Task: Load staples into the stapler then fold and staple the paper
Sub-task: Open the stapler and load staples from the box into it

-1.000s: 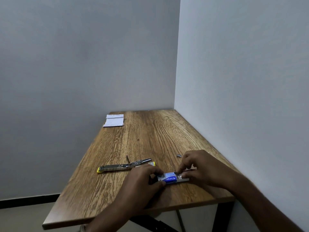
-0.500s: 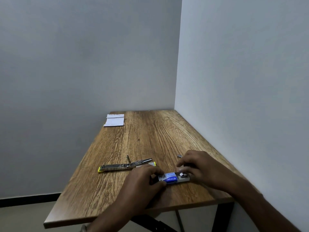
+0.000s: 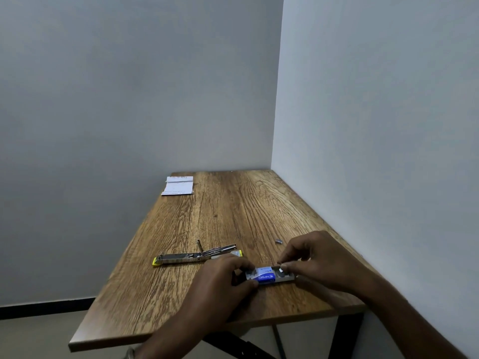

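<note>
While the small blue-and-white cardboard staple box lies slid open near the front edge of the brown wood-grain tabletop, the person's left hand curls around its left end, fingers closed on the sleeve to pin it. The right hand hovers over the box's open right end, thumb and forefinger pinched together on what appears to be a small strip of staples, though it is too small to confirm. Just behind the left hand, the silver metal stapler with yellow end caps lies swung open, its channel exposed, apart from both hands. A tiny loose clump of staples sits on the wood beyond the right hand. Well apart, at the far left corner, rests the folded white paper. Loading seems not yet done. The strip could snap or crumble under too tight a pinch, scattering staples, or the light box could skid off the near edge if the left hand lets go.
</note>
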A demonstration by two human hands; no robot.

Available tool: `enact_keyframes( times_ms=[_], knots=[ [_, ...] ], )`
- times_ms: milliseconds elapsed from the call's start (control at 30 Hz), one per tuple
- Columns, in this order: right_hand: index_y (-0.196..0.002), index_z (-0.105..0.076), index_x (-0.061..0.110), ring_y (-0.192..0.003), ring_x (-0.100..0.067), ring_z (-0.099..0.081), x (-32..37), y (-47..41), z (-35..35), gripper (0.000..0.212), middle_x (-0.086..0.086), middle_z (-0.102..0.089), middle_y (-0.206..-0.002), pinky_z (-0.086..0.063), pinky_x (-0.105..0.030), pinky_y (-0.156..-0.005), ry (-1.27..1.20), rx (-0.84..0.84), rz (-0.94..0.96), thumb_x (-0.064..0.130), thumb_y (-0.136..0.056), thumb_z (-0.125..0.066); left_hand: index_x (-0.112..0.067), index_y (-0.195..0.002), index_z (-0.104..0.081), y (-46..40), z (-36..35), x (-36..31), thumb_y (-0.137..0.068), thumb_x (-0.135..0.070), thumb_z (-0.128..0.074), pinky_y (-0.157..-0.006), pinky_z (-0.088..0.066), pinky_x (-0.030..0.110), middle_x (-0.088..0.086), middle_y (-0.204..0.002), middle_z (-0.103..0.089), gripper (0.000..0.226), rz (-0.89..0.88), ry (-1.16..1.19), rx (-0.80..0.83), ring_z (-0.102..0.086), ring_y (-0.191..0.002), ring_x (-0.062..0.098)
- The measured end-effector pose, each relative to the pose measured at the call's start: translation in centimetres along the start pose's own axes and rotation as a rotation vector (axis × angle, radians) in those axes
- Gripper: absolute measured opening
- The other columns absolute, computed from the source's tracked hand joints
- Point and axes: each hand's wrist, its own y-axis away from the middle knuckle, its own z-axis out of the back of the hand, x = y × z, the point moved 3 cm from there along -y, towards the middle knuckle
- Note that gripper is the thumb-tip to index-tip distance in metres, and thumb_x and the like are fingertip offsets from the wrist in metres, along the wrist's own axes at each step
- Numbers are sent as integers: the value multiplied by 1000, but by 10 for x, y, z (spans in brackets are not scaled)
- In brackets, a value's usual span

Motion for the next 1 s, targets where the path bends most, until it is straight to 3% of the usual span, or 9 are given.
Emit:
enact_keyframes(
  times_ms=[233, 333, 433, 567, 767, 900, 1000],
  knots=[
    [-92, -75, 25, -84, -7, -73, -3, 2, 1, 18, 10, -76, -88, -59, -26, -74, -143, -69, -4, 13, -81, -80, -34, -113, -70, 0, -1, 1, -83, -42, -72, -83, -52, 25, -19, -105, -68, 31, 8, 7, 2, -60, -90, -4],
    [-100, -77, 28, -91, -4, -71, -4, 2, -3, 21, 16, -76, -93, -59, -23, -76, -198, -125, -10, 14, -84, -76, -34, -113, -70, 0, -1, 1, -83, -41, -72, -84, -51, 23, -19, -107, -67, 30, 4, 30, -2, -59, -93, -5],
    [-95, -77, 27, -89, -6, -72, -3, 0, -8, 18, 12, -76, -93, -56, -18, -71, -303, -129, -11, 13, -84, -77, -32, -117, -69, 2, 2, 0, -84, -40, -72, -88, -51, 22, -20, -115, -63, 34, 9, 84, -29, -58, -98, -4],
    [-91, -78, 23, -86, -12, -74, 2, -9, -8, 15, 5, -77, -89, -58, -20, -71, -396, -132, -6, 12, -82, -79, -34, -101, -74, 11, 19, 3, -81, -34, -76, -74, -46, 11, -25, -99, -65, 21, 35, 169, -167, -60, -87, -2],
    [-87, -77, 16, -80, -13, -75, 17, -38, -15, 10, 2, -78, -85, -61, -25, -70, -396, -78, 14, 11, -79, -81, -33, -90, -74, 18, 69, 42, -81, -31, -74, -66, -50, 23, -21, -87, -71, 9, 156, 173, -374, -65, -81, 1],
    [-90, -78, 12, -78, -11, -75, 32, -66, -32, 13, 2, -78, -84, -57, -19, -68, -396, -1, 20, 11, -77, -83, -30, -97, -73, 6, 86, 76, -84, -37, -72, -73, -56, 35, -17, -92, -71, 15, 264, 81, -332, -66, -88, 5],
    [-90, -77, 8, -75, -12, -75, 37, -86, -46, 13, 1, -78, -80, -57, -19, -66, -409, 34, -32, 6, -78, -81, -29, -99, -73, 1, 86, 90, -84, -38, -73, -75, -53, 32, -16, -97, -70, 17, 272, 30, -314, -64, -91, 5]
  ],
)
